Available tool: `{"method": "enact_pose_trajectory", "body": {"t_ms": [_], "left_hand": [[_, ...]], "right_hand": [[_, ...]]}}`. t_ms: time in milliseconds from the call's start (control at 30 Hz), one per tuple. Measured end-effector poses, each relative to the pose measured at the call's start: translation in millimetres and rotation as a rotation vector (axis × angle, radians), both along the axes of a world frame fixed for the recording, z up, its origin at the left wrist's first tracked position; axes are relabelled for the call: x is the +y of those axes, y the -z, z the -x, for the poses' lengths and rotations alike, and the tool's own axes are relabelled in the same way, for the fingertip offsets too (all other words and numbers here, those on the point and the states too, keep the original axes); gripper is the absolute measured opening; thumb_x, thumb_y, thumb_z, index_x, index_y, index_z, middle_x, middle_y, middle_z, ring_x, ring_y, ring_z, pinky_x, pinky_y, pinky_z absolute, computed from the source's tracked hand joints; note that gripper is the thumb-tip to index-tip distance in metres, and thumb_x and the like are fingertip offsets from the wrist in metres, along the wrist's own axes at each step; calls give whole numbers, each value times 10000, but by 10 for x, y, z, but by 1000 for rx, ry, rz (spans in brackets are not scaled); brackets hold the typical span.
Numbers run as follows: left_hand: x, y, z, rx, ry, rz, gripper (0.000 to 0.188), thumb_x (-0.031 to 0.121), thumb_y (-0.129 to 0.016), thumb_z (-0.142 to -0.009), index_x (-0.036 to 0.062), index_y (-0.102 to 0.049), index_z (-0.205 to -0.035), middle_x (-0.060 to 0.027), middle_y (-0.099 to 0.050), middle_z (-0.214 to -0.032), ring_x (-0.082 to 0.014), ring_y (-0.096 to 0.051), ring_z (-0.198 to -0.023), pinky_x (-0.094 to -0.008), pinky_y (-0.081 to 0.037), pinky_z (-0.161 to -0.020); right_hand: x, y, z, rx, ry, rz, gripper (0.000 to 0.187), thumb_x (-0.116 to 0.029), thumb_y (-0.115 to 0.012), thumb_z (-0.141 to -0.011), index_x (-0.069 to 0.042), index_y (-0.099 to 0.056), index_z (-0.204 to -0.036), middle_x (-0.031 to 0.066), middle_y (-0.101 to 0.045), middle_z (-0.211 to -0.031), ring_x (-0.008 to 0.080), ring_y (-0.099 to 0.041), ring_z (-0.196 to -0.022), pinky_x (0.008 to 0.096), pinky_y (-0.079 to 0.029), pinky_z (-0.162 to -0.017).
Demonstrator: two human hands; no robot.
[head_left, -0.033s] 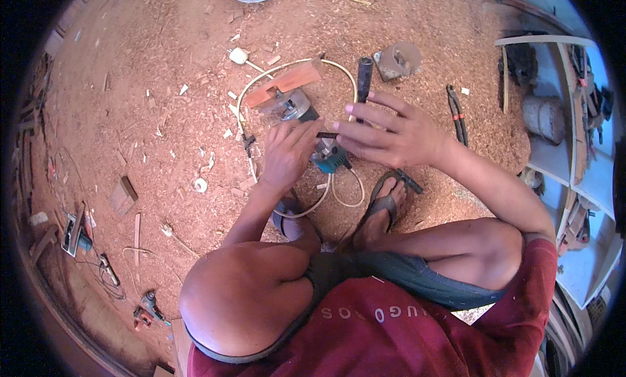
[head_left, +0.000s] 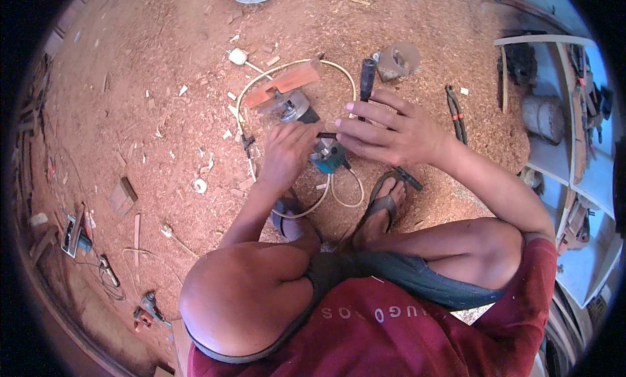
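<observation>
My left hand [head_left: 287, 152] is closed, its fingertips pinching one end of a short dark bar [head_left: 326, 135]. The bar's other end meets the fingertips of my right hand [head_left: 394, 129]. A screwdriver-like tool with a black handle [head_left: 368, 77] is held among the right hand's fingers, handle pointing away from me; its lower part is hidden behind them. Below both hands, a teal and black trim router [head_left: 330, 159] lies on the floor, partly covered by them, its metal base end [head_left: 293, 106] beyond my left fingers. A reddish wood piece [head_left: 283, 84] touches or lies close to that end.
The router's pale cord [head_left: 242, 103] loops around the work, its white plug [head_left: 238, 56] at upper left. Red-handled pliers [head_left: 456, 114] and a round container [head_left: 399, 59] lie to the right. A drill [head_left: 150, 305] is at lower left. Shelves [head_left: 566, 103] stand at the right.
The black handle has shifted slightly to the right and tilted a little. Both hands stay almost in place over the router.
</observation>
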State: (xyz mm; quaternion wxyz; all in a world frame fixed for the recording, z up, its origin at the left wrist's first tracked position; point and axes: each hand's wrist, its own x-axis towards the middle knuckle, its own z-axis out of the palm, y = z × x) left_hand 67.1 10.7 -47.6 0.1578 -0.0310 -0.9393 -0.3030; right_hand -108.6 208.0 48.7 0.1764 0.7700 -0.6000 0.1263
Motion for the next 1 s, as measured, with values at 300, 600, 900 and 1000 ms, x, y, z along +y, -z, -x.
{"method": "enact_pose_trajectory", "body": {"t_ms": [300,600,900,1000], "left_hand": [[-46,-48,60,-94,-29,-204,213,92,-778,-773,26,-741,-972,-120,-732,-890,-273,-668,-839,-392,-522,-766],[67,18,75,-146,-141,-213,226,71,-809,-731,20,-696,-920,-114,-662,-873,-308,-631,-870,-408,-501,-773],[78,-93,88,-64,9,-188,277,58,-694,-826,34,-702,-1101,-151,-711,-1058,-324,-666,-1015,-411,-520,-892],[47,-74,48,-99,9,-207,282,37,-659,-840,42,-703,-1118,-161,-719,-1047,-336,-685,-967,-415,-536,-888]], "right_hand": [[155,-296,123,-671,330,-75,179,-253,-708,-876,-107,-605,-873,54,-629,-789,228,-610,-630,366,-502,-584],[-18,-181,48,-1228,533,-762,436,-417,-706,-913,-9,-707,-1067,134,-680,-865,196,-649,-812,369,-525,-743],[-24,-79,99,-103,-100,-103,327,-173,-705,-720,-124,-716,-1042,30,-645,-1085,165,-587,-767,321,-508,-677],[12,-121,154,-291,-9,-6,194,-243,-711,-772,-102,-716,-905,49,-641,-991,173,-571,-708,332,-498,-608]]}}
